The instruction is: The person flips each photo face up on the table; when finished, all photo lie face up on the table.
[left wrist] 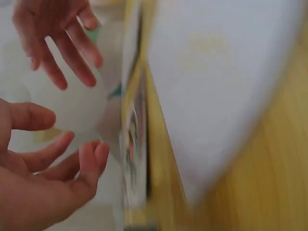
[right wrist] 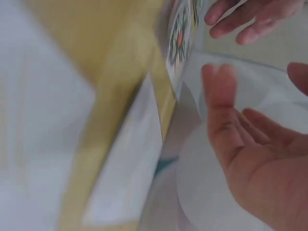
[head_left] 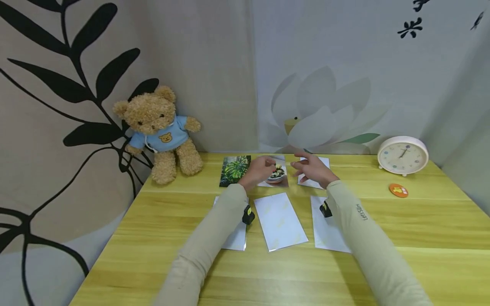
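My left hand [head_left: 260,171] hovers over the back row of cards, between a green leaf picture card [head_left: 229,171] and a picture card of a bowl [head_left: 282,182]. To its right, my right hand [head_left: 313,169] is above a white face-down card [head_left: 324,161]. Both hands hold nothing; their fingers are loosely bent and apart, as the wrist views show. Nearer me lie three more white cards: a left one [head_left: 235,238] and a right one [head_left: 331,233], each partly covered by a sleeve, and a slightly turned middle card [head_left: 281,223].
A teddy bear [head_left: 162,136] in a blue hoodie sits at the table's back left. A white round clock [head_left: 403,155] stands at the back right, with an orange disc [head_left: 398,190] in front of it. Behind the wooden table [head_left: 268,276] hangs a printed curtain [head_left: 214,76].
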{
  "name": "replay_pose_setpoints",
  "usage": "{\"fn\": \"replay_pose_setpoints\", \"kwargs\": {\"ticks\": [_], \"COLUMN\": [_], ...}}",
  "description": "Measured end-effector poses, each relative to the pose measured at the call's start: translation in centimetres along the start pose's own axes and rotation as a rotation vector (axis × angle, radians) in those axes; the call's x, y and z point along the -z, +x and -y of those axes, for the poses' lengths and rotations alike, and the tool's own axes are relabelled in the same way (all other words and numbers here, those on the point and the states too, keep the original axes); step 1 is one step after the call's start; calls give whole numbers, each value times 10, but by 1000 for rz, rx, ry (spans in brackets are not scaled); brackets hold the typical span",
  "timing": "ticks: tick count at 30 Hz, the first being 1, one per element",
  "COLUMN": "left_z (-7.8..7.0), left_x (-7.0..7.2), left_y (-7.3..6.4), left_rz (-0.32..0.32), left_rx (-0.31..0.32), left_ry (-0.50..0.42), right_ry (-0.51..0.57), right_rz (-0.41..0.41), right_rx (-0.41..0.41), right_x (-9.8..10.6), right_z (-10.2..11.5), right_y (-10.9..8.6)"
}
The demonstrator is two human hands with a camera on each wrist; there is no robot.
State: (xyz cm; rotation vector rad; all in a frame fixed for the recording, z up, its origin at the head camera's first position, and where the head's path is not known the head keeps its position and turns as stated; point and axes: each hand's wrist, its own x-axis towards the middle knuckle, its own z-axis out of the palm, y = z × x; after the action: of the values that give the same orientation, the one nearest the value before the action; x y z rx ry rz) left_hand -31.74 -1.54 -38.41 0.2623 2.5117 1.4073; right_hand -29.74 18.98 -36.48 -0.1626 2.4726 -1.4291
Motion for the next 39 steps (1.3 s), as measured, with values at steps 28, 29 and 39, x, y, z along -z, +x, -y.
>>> {"fn": "replay_pose_setpoints", "kwargs": {"ticks": [28, 29, 39], "left_z": [-42, -42, -43], "left_x": [-66, -65, -63], "left_y": [7, 7, 11], "left_rz": [166, 154, 66], "left_rx": [70, 69, 42], "left_ry": [-269, -269, -407], "right_ry": [-435, -449, -535], "right_rz": [-44, -34, -41], "right_rx": [-134, -125, -28], "right_x": [48, 47, 34], "right_z": [-49, -49, -40], "right_y": [-25, -25, -23]}}
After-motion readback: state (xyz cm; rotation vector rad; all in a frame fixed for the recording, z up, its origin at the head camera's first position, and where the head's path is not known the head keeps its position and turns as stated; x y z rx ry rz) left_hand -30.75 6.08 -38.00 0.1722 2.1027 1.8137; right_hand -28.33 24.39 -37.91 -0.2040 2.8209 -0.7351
